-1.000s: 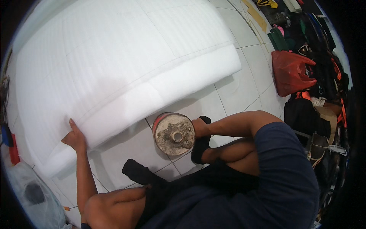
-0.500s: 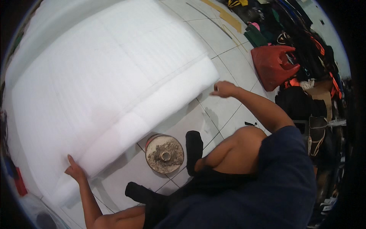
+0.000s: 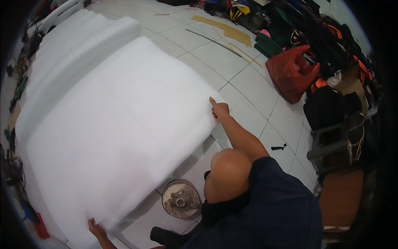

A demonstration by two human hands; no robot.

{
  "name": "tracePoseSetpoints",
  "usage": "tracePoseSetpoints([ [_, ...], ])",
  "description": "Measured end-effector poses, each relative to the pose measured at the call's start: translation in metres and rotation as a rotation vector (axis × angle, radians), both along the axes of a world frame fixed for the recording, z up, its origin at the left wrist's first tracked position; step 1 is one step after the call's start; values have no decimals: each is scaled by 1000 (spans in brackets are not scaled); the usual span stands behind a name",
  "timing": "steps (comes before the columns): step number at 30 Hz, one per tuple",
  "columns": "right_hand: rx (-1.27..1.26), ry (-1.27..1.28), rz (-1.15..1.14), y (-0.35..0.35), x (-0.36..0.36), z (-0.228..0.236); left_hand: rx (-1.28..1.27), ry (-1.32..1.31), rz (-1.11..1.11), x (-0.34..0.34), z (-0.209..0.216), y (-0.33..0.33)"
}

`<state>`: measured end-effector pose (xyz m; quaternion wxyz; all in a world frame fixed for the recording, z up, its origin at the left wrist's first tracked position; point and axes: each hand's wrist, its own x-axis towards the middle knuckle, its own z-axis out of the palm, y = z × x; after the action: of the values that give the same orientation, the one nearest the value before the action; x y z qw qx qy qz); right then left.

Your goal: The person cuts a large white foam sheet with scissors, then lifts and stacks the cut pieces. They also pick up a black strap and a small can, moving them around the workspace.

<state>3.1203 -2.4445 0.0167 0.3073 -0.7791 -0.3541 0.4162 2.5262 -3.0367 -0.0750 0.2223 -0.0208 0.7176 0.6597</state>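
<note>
A wide sheet of white foam wrap (image 3: 112, 112) is spread over the tiled floor in front of me, its far part bulging into a thick raised fold (image 3: 83, 74). At its right near corner, my right hand (image 3: 220, 110) grips the edge, thumb on top and fingers curled at the border. My left hand (image 3: 97, 229) holds the near edge lower left, also with the thumb on top; its other fingers are partly hidden. Close to that near edge, between the sheet and my legs, stands a round, stained, concrete-like weight (image 3: 172, 199) with a hole in its middle.
A red plastic bag (image 3: 288, 74) stands at the right beside piles of dark cloth and bags (image 3: 327, 108). Yellowish cardboard strips (image 3: 236, 35) lie on the floor farther off. A small black item (image 3: 278, 147) rests on the tiles right of my knee.
My right hand, which was off the sheet's right end, now holds its edge. The rolled near border looks flatter. My view has shifted, showing more of the far floor.
</note>
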Motion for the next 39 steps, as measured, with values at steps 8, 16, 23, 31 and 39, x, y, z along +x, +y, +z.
tracePoseSetpoints([
  [8, 397, -871, 279, -39, 12, -6, -168, 266, -240, -3, 15, -21],
  [16, 270, -438, 127, -12, 62, -30, -447, 321, -152, 50, 83, 30],
  [23, 267, -458, 70, -7, 66, -37, -533, 376, -80, 70, 101, 43],
  [31, 241, -410, 76, 0, 51, -34, -662, 670, -245, 21, 31, -25],
  [39, 481, -646, -19, -13, 79, -25, -566, 161, -47, 41, 40, -11],
])
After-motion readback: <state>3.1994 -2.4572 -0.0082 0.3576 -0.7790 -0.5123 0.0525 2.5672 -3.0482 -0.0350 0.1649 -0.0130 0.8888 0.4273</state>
